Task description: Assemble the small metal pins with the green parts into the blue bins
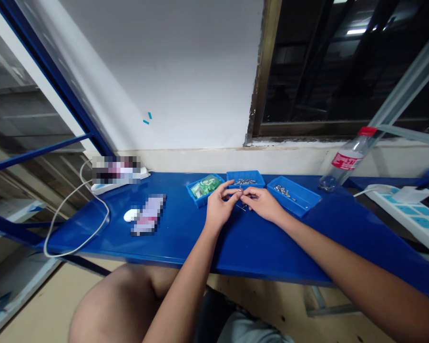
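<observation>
My left hand (220, 205) and my right hand (261, 202) meet fingertip to fingertip above the blue table. Both are closed in a pinch around a small shiny metal part (240, 189), too small to make out its kind. Under the fingers, a few thin metal pins (241, 207) lie on the table. Just behind my hands stands a blue tray (260, 178) of small metal parts (246, 181). To the right, another blue tray (303, 197) holds silvery cylindrical pieces (284, 191). At left, a third blue tray (201, 202) contains green-and-clear plastic packets (206, 185).
A bottle with a red cap (348, 159) stands at the back right, near a white power strip (411, 209). On the left lie a blurred-out flat item (150, 214), a white oval object (131, 215) and a looping white cable (105, 216). The table's front edge (236, 274) runs above my legs.
</observation>
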Tool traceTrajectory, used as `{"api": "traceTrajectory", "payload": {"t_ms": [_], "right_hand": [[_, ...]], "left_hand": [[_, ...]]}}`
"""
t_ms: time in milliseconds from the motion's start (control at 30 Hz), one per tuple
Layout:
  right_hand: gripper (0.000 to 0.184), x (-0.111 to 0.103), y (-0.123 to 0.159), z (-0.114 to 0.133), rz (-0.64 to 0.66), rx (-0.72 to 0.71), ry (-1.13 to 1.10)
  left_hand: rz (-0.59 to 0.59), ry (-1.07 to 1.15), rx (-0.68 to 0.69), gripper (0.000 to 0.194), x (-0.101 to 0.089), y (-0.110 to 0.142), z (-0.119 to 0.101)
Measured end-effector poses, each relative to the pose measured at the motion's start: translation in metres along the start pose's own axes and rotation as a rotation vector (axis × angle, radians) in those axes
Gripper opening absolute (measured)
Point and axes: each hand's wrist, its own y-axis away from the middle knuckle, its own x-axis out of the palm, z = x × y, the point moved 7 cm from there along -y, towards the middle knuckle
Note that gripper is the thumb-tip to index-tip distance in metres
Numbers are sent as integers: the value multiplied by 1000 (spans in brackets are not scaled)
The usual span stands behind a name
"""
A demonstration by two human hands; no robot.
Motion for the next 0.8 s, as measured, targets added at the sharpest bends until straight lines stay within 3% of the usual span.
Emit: {"api": "traceTrajectory", "payload": {"t_ms": [233,567,667,800], "right_hand": [[34,-10,-3,-4,-115,14,-60],[29,-18,-4,-3,-170,-14,-95],[31,-17,-4,-2,-155,-1,-84],[40,-16,-6,-9,-134,92,-69]], "left_hand": [[81,6,84,66,8,2,-7],[152,-31,86,61,14,5,-11],[119,-39,90,65,12,4,-8],[-26,-148,106,67,-1,1,1]]}}
